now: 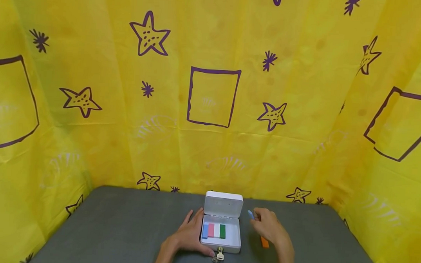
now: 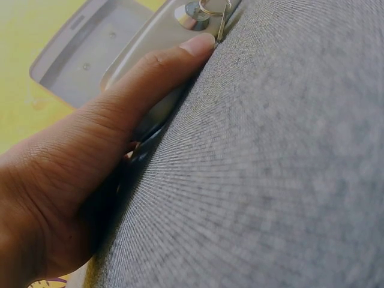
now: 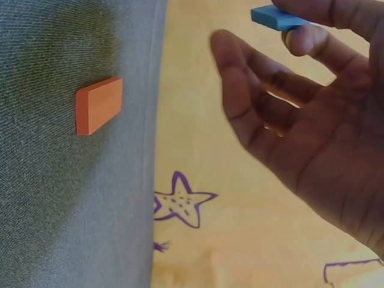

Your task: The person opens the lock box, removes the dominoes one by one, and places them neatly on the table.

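- Head view first: a white box (image 1: pixel 232 234) is sitting on the grey table (image 1: pixel 122 221) with its lid (image 1: pixel 223 205) standing up, so the contents are showing nicely.
- Progress, by my reckoning: it's looking more than half done. A pale-blue piece (image 1: pixel 205 231), a pink piece (image 1: pixel 211 230), a white piece (image 1: pixel 217 230) and a green piece (image 1: pixel 222 231) are lying side by side in the left part of the box. The white one is blending in a bit, so I'm only fairly sure it's a separate piece.
- What's left, as far as I'm judging: two blocks are sitting out this round. The blue block (image 3: pixel 277 18) is being held up to the right of the box, and the orange block (image 1: pixel 264 242) is lying on the table under the right wrist, nothing gripping it.
- Right hand (image 1: pixel 267 225): thumb and finger are coming together on the blue block in a neat pinch. The other fingers are curving loosely and holding nothing.
- Left hand (image 1: pixel 192 230): it's bracing the box, not clenching it. Fingers are lying apart along the left side, and the thumb is stretching along the front towards the lock (image 1: pixel 220 249). Can't tell how hard it's pressing.
- Keys (image 1: pixel 220 256) are hanging at the lock, just beside that thumb tip.
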`<state>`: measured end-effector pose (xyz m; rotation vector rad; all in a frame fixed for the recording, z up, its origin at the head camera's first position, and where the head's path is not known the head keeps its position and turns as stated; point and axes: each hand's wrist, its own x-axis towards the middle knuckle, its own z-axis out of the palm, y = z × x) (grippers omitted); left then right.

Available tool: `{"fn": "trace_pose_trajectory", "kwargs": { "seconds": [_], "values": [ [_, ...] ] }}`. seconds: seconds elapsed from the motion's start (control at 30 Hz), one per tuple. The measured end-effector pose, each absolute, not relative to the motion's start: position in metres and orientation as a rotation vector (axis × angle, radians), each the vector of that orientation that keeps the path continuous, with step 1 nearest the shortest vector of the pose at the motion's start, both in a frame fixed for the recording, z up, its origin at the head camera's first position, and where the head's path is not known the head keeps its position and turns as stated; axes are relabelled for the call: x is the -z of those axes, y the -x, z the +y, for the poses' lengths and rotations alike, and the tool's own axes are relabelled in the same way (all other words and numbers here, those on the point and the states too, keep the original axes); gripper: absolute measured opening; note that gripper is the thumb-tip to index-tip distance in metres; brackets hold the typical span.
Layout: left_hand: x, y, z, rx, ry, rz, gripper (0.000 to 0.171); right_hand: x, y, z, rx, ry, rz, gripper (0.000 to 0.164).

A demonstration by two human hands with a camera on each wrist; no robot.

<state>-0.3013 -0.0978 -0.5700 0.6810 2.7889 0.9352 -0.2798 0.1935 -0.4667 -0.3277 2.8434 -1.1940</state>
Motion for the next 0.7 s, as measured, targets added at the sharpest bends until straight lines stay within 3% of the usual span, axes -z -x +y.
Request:
{"fn": "trace_pose_trajectory", "kwargs": {
  "seconds": [0.3,0.7],
  "values": [
    [0.5693,0.3013,-0.0977,-0.940,-0.670,2.777,0.133,0.4622,0.2798,0.1929,1.227,0.279,2.988,0.039],
    [0.5675,0.3025,-0.0968,-0.942,-0.672,2.788,0.133,0.4626,0.2789,0.1989,1.217,0.320,2.989,0.023]
  ]
}}
